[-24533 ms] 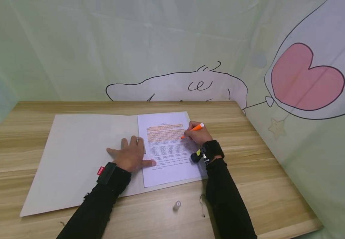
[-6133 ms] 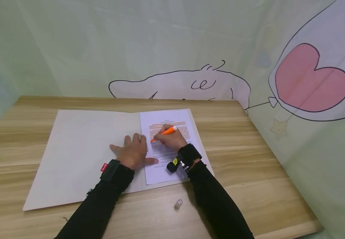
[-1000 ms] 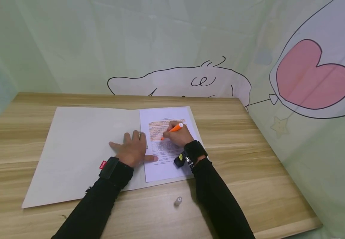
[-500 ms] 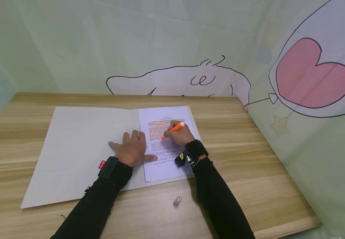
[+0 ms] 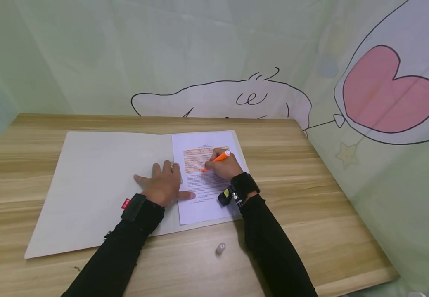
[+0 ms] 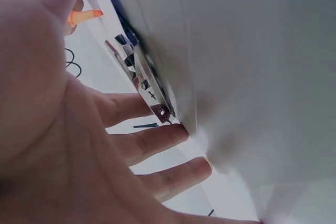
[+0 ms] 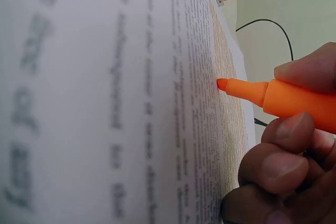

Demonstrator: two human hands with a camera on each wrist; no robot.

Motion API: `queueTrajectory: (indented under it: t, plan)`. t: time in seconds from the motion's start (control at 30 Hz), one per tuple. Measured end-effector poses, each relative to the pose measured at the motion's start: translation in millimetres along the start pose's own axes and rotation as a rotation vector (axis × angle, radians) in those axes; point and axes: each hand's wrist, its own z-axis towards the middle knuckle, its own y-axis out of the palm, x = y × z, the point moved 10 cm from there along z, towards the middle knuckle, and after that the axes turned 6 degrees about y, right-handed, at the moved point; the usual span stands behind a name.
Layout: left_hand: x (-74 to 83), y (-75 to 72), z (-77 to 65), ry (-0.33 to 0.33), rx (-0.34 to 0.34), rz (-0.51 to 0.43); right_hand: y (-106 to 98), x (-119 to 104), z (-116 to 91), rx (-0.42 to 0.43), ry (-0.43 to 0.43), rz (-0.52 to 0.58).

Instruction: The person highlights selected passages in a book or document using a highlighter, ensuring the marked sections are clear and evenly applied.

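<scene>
My right hand [image 5: 226, 166] pinches an orange highlighter [image 7: 294, 100] whose tip meets the printed sheet [image 5: 199, 212] at the lower edge of an orange-marked block of lines. The sheet lies on the right half of an opened light-grey folder [image 5: 88, 185]. My left hand [image 5: 162, 185] rests spread on the folder near its fold, thumb over the sheet's left margin. In the left wrist view, its fingers reach past a metal clip [image 6: 152, 93] fixed along the fold. From the head, the hand covers most of that clip.
A small pale cap [image 5: 220, 248] lies on the wooden table [image 5: 184, 268] in front of the folder. A red tag [image 5: 126, 203] shows beside the left wrist. Behind stands a cloth backdrop [image 5: 88, 62] with cartoon drawings.
Orange marking reaches further down the sheet than 24.5 seconds ago. Over the last second the highlighter tip has shifted slightly right along the line. My left hand stays in place.
</scene>
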Motion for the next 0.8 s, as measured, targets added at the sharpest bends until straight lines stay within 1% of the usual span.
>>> queueTrajectory:
  t: [0.23, 0.5, 0.8]
  plan:
    - [0.0, 0.1, 0.6, -0.002, -0.007, -0.003, -1.9, 1.5, -0.4, -0.002, 0.017, 0.018]
    - [-0.3, -1.0, 0.9, -0.001, -0.001, -0.009, -6.3, 2.3, 1.8, 0.030, 0.002, 0.001]
    - [-1.3, 0.6, 0.6, -0.015, -0.014, -0.010, -5.4, 1.8, 1.1, 0.024, -0.009, 0.027]
